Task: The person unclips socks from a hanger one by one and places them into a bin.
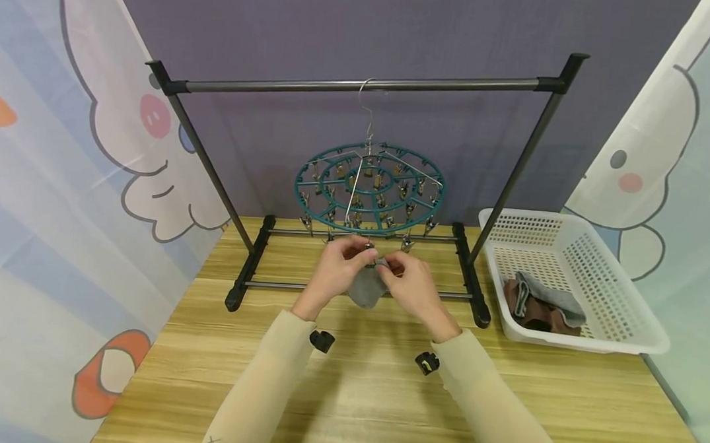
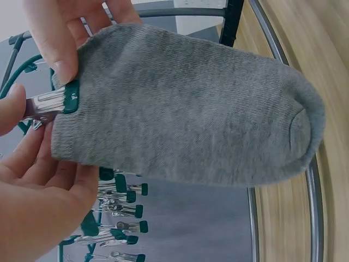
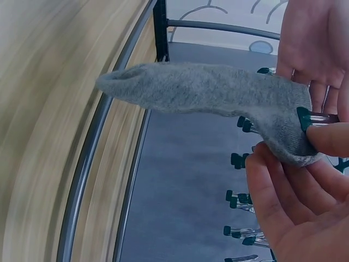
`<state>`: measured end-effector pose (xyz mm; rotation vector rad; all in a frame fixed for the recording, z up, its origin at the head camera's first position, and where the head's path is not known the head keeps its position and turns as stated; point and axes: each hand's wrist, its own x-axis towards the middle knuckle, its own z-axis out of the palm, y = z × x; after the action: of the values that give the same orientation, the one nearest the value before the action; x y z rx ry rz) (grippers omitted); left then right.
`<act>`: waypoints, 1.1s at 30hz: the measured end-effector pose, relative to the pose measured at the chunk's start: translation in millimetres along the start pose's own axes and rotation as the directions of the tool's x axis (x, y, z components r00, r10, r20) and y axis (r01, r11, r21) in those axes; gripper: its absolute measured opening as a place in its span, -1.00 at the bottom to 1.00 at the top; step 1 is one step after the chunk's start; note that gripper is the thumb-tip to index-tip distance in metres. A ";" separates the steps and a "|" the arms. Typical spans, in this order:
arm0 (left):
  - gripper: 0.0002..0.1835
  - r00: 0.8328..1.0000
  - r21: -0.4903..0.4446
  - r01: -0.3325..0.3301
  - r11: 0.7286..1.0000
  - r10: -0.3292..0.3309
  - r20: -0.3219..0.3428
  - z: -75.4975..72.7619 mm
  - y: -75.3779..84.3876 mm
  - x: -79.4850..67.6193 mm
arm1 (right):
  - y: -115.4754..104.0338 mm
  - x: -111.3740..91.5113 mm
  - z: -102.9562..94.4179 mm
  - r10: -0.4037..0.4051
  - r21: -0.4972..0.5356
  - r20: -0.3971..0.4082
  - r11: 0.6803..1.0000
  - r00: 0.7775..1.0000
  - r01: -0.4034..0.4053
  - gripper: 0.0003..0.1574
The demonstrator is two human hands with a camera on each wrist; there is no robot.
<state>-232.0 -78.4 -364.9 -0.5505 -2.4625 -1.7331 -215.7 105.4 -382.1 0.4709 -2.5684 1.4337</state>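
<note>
A grey sock (image 1: 366, 291) hangs below the front of a round clip hanger (image 1: 366, 228). My left hand (image 1: 341, 266) pinches a metal clip (image 2: 48, 102) by its handles; the clip's green tips lie over the sock's cuff in the left wrist view. With the thumb on the cuff beside the clip and the fingers behind, my right hand (image 1: 410, 283) pinches the sock. Toward the table points the sock's toe (image 2: 305, 128). Several other clips (image 3: 240, 199) dangle from the ring close by.
The hanger hooks over the bar (image 1: 456, 85) of a dark metal rack standing on the wooden table (image 1: 371, 394). At the right, a white plastic basket (image 1: 642, 320) holds a grey (image 1: 551, 296) and a brown cloth item (image 1: 555, 323). Printed curtains (image 1: 27, 233) flank both sides.
</note>
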 end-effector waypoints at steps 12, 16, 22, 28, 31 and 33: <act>-0.82 0.998 -0.024 -0.019 1.000 0.018 -0.056 0.0 6.3 0.3 | -4.0 -0.4 -0.5 -0.006 0.005 0.005 1.000 1.000 0.006 -0.77; -0.84 0.996 -0.056 -0.020 0.998 0.015 -0.087 -0.4 7.1 0.5 | -3.9 -0.9 -0.2 -0.008 0.005 0.012 1.000 1.000 0.008 -0.79; -0.79 0.994 -0.065 -0.021 0.998 0.014 -0.105 -2.3 6.0 0.9 | -0.8 -5.3 -3.3 0.001 0.007 0.036 1.000 0.999 -0.001 -0.78; -0.76 0.993 -0.057 -0.016 0.998 0.009 -0.115 -3.4 2.0 1.5 | 1.4 -14.6 -20.2 -0.009 -0.026 0.037 1.000 0.999 0.010 -0.77; -0.73 0.994 -0.038 -0.016 0.999 0.012 -0.113 -4.4 0.5 1.5 | 1.1 -18.2 -33.0 -0.005 -0.048 0.024 0.999 1.000 0.006 -0.75; -0.69 0.993 -0.028 -0.012 1.000 0.009 -0.115 -5.4 0.0 1.1 | 0.9 -20.1 -43.0 -0.015 -0.071 0.009 0.997 1.000 0.016 -0.74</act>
<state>-233.8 -83.1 -362.7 -0.4520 -2.3564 -1.7464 -197.7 146.3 -366.0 0.4867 -2.6064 1.3334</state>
